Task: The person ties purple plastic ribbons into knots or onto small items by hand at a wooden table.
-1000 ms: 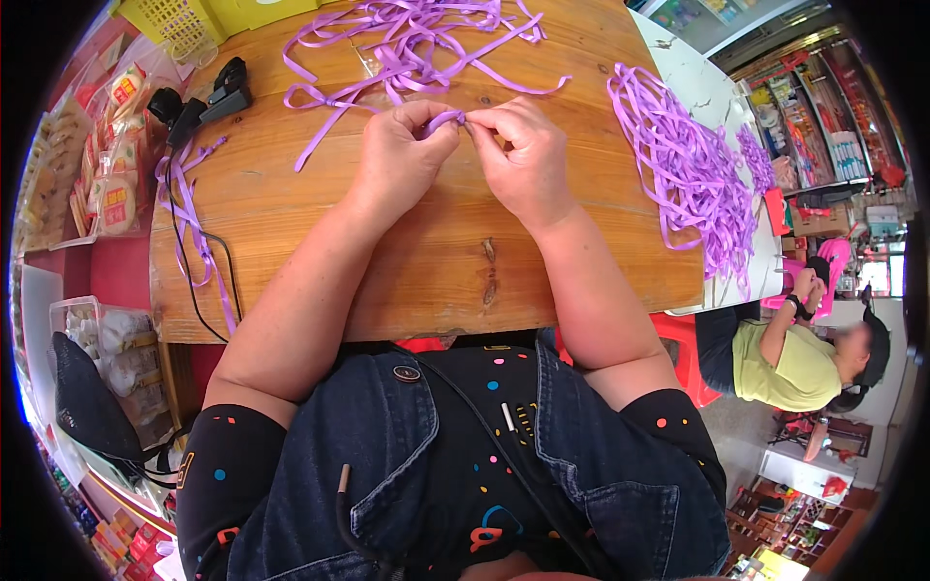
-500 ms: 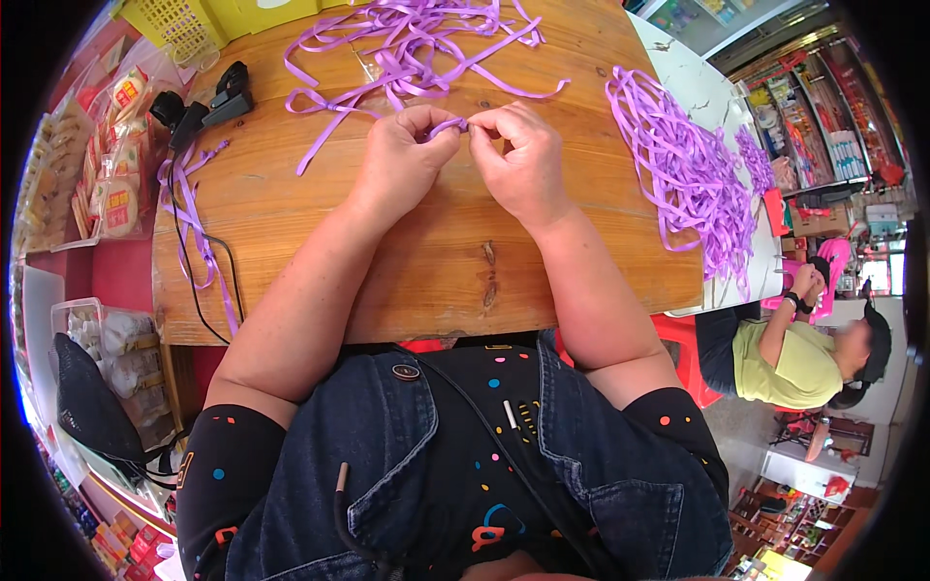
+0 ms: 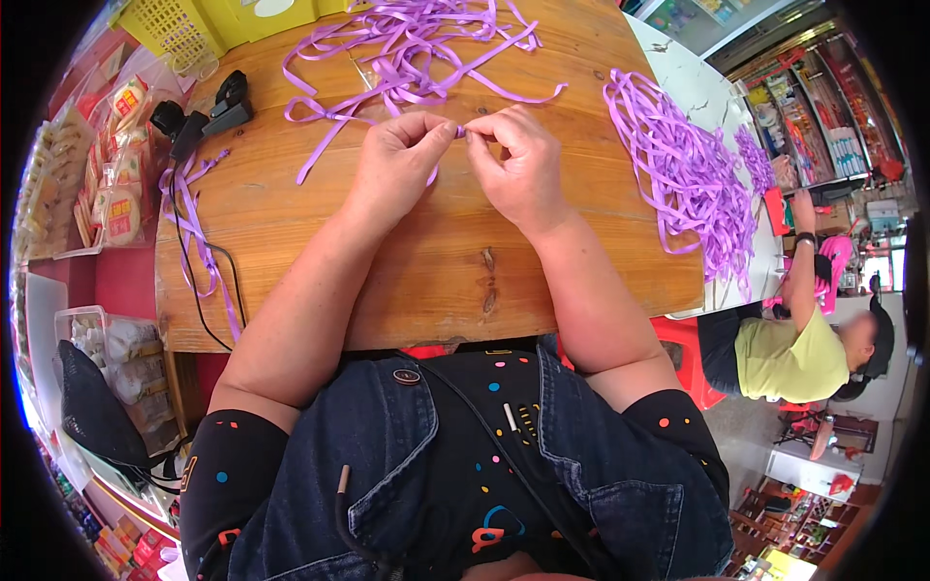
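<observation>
Both my hands meet above the wooden table (image 3: pixel 436 261), pinching one purple ribbon (image 3: pixel 460 132) between them. My left hand (image 3: pixel 402 160) is closed on the ribbon, and a short piece of it hangs below the fingers. My right hand (image 3: pixel 518 160) pinches the ribbon at what looks like a small knot between the fingertips; the fingers cover most of it. Just beyond my hands lies a loose tangle of purple ribbons (image 3: pixel 417 58), with one looped strand close to my left hand.
A large heap of purple ribbons (image 3: pixel 678 174) lies at the right, partly on a white marbled surface (image 3: pixel 678 68). A yellow basket (image 3: pixel 232 24) stands at the far left. Nearby are a black clamp-like device (image 3: pixel 208 111) with a cable and more ribbon (image 3: pixel 194 232). A person (image 3: pixel 799 349) sits at right.
My left hand has shifted slightly, and the ribbon piece now hangs below it instead of looping above the thumb. The person at the right has stretched an arm toward the white surface.
</observation>
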`<action>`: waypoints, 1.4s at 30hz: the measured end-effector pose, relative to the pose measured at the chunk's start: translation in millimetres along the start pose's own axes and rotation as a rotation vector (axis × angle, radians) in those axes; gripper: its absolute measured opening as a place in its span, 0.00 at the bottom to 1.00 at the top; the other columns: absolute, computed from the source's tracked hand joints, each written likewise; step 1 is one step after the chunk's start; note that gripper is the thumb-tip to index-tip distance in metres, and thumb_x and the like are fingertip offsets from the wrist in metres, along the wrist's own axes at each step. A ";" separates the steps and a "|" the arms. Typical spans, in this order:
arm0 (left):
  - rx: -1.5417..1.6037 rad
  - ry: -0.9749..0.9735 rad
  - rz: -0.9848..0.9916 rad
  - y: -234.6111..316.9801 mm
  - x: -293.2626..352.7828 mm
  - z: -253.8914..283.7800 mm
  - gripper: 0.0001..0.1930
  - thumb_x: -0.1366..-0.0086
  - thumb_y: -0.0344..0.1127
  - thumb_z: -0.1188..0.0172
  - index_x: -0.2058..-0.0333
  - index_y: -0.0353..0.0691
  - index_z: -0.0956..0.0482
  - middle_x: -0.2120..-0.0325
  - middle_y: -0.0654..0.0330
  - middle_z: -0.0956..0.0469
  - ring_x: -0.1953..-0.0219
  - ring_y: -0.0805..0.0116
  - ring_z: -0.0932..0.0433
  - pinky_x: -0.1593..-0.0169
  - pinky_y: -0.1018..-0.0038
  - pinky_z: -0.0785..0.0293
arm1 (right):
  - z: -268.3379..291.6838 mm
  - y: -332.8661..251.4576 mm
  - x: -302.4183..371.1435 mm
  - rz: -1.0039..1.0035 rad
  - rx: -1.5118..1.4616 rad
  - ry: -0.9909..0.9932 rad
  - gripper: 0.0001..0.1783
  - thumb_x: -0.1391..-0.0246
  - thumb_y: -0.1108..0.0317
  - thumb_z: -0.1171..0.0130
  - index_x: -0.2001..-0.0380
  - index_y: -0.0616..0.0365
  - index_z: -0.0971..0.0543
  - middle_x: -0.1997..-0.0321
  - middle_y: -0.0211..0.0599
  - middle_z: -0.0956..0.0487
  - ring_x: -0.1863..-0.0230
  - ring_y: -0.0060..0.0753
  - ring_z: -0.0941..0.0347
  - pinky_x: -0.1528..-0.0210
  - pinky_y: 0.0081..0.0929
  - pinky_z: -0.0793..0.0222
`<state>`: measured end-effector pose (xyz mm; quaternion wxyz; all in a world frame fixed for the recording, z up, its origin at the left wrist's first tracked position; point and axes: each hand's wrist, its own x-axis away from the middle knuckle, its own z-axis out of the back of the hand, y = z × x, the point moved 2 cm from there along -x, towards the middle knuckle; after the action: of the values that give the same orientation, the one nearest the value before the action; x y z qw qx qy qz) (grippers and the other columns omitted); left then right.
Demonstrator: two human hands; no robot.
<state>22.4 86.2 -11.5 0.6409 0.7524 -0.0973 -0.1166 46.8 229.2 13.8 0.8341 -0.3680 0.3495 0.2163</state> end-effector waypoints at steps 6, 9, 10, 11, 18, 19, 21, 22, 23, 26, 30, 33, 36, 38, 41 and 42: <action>-0.037 0.009 -0.024 -0.2 0.4 -2.3 0.07 0.38 0.35 0.44 0.68 0.37 0.22 0.82 0.73 0.32 0.82 0.87 0.39 0.81 0.86 0.46 | 3.7 2.8 -0.5 -0.020 0.029 0.008 0.04 0.60 0.79 0.41 0.77 0.59 0.24 0.79 0.33 0.26 0.78 0.26 0.33 0.82 0.21 0.42; -0.042 0.003 0.016 1.1 0.4 -1.8 0.07 0.39 0.34 0.43 0.68 0.36 0.22 0.82 0.74 0.31 0.81 0.87 0.39 0.80 0.86 0.45 | 4.2 3.2 -0.8 -0.032 0.021 0.007 0.04 0.60 0.79 0.41 0.77 0.59 0.24 0.79 0.33 0.26 0.78 0.26 0.33 0.82 0.21 0.42; -0.049 0.014 0.000 -0.6 -0.7 -1.3 0.07 0.39 0.34 0.43 0.67 0.36 0.22 0.81 0.73 0.31 0.81 0.87 0.38 0.80 0.87 0.45 | 4.2 3.1 -1.0 -0.039 0.020 0.005 0.04 0.60 0.79 0.41 0.77 0.59 0.24 0.78 0.33 0.26 0.78 0.26 0.33 0.82 0.21 0.42; -0.056 0.024 -0.016 -1.3 -1.4 -1.4 0.07 0.39 0.34 0.43 0.67 0.36 0.21 0.81 0.73 0.30 0.80 0.87 0.38 0.79 0.87 0.45 | 4.1 3.6 -0.7 -0.038 0.021 0.005 0.04 0.60 0.79 0.41 0.77 0.59 0.24 0.78 0.33 0.26 0.78 0.26 0.33 0.82 0.21 0.42; -0.097 0.039 -0.001 -1.3 -1.9 0.4 0.07 0.40 0.33 0.41 0.67 0.35 0.21 0.80 0.71 0.28 0.79 0.86 0.35 0.77 0.87 0.42 | 2.8 2.2 -0.1 -0.033 0.023 -0.006 0.04 0.60 0.79 0.41 0.77 0.59 0.24 0.78 0.33 0.27 0.78 0.26 0.33 0.82 0.20 0.41; -0.104 0.045 -0.011 -1.8 -3.1 0.9 0.07 0.41 0.33 0.41 0.67 0.35 0.21 0.79 0.71 0.27 0.78 0.86 0.34 0.76 0.87 0.40 | 2.7 2.4 0.0 -0.031 0.017 -0.012 0.04 0.60 0.79 0.41 0.77 0.59 0.24 0.78 0.33 0.27 0.77 0.26 0.33 0.82 0.20 0.41; -0.112 0.050 -0.019 -3.4 -3.1 0.0 0.07 0.41 0.32 0.41 0.67 0.35 0.21 0.79 0.70 0.27 0.77 0.85 0.33 0.74 0.87 0.39 | 3.4 1.6 -0.3 -0.028 0.022 -0.015 0.04 0.60 0.79 0.41 0.77 0.59 0.24 0.78 0.33 0.26 0.77 0.26 0.32 0.82 0.20 0.41; -0.077 0.057 -0.061 -3.9 -2.3 -1.2 0.07 0.41 0.32 0.41 0.68 0.34 0.21 0.82 0.71 0.29 0.81 0.85 0.36 0.79 0.85 0.42 | 3.5 1.2 -0.2 -0.024 0.027 -0.017 0.04 0.60 0.79 0.41 0.77 0.59 0.24 0.78 0.33 0.26 0.77 0.26 0.32 0.81 0.20 0.40; -0.044 0.064 -0.103 -3.6 -1.8 -2.0 0.07 0.41 0.32 0.42 0.69 0.33 0.22 0.86 0.71 0.32 0.86 0.85 0.38 0.84 0.84 0.46 | 3.2 1.6 -0.1 -0.024 0.027 -0.016 0.04 0.60 0.79 0.41 0.77 0.59 0.24 0.78 0.33 0.26 0.77 0.26 0.32 0.81 0.20 0.40; -0.030 0.043 -0.120 -0.6 -1.0 -3.6 0.07 0.40 0.31 0.43 0.70 0.33 0.23 0.86 0.70 0.32 0.86 0.85 0.38 0.84 0.83 0.45 | 2.0 2.6 0.3 -0.019 0.027 -0.019 0.05 0.60 0.79 0.41 0.76 0.60 0.24 0.78 0.33 0.26 0.76 0.27 0.32 0.81 0.20 0.39; 0.004 0.019 -0.112 -1.0 -1.7 -3.9 0.06 0.39 0.30 0.45 0.71 0.33 0.25 0.87 0.70 0.32 0.87 0.84 0.38 0.85 0.83 0.45 | 1.6 1.5 0.3 0.000 0.015 -0.024 0.05 0.60 0.80 0.41 0.76 0.59 0.24 0.78 0.34 0.27 0.76 0.28 0.32 0.81 0.21 0.39; 0.013 0.019 -0.097 -0.9 -1.8 -2.9 0.06 0.39 0.30 0.45 0.72 0.33 0.25 0.87 0.70 0.33 0.88 0.84 0.39 0.86 0.83 0.46 | 1.0 0.1 0.1 0.013 0.015 -0.031 0.05 0.60 0.80 0.41 0.77 0.59 0.24 0.78 0.34 0.27 0.76 0.29 0.32 0.81 0.21 0.39; -0.027 0.033 -0.114 -2.2 -2.4 -2.4 0.05 0.39 0.30 0.45 0.71 0.34 0.25 0.88 0.70 0.33 0.89 0.84 0.40 0.87 0.83 0.47 | 1.0 -0.4 -0.1 0.018 0.012 -0.034 0.05 0.60 0.80 0.41 0.77 0.59 0.25 0.78 0.34 0.27 0.76 0.29 0.32 0.81 0.22 0.39; -0.007 0.025 -0.090 -1.7 -1.8 -3.0 0.05 0.39 0.30 0.45 0.71 0.34 0.24 0.88 0.71 0.33 0.89 0.84 0.40 0.87 0.83 0.48 | 1.4 -0.2 -0.3 0.015 0.011 -0.033 0.05 0.60 0.80 0.41 0.77 0.60 0.25 0.78 0.34 0.27 0.76 0.29 0.32 0.81 0.22 0.39; -0.026 0.012 -0.011 -1.6 -2.1 -0.6 0.05 0.40 0.29 0.43 0.68 0.35 0.23 0.76 0.70 0.26 0.74 0.86 0.32 0.71 0.87 0.37 | 2.6 0.4 -0.2 0.016 0.013 -0.027 0.05 0.60 0.79 0.41 0.77 0.60 0.25 0.78 0.34 0.27 0.76 0.29 0.32 0.81 0.22 0.39; -0.026 0.012 -0.011 -0.4 -2.0 -0.3 0.05 0.40 0.29 0.43 0.68 0.35 0.23 0.76 0.70 0.26 0.74 0.86 0.32 0.71 0.87 0.37 | 2.7 0.6 -0.3 0.015 0.010 -0.028 0.05 0.61 0.79 0.41 0.77 0.60 0.25 0.78 0.34 0.27 0.76 0.29 0.32 0.81 0.22 0.39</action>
<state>20.6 87.1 -11.7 0.6507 0.7451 -0.0880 -0.1168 47.4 231.6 15.1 0.8391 -0.3581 0.3417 0.2257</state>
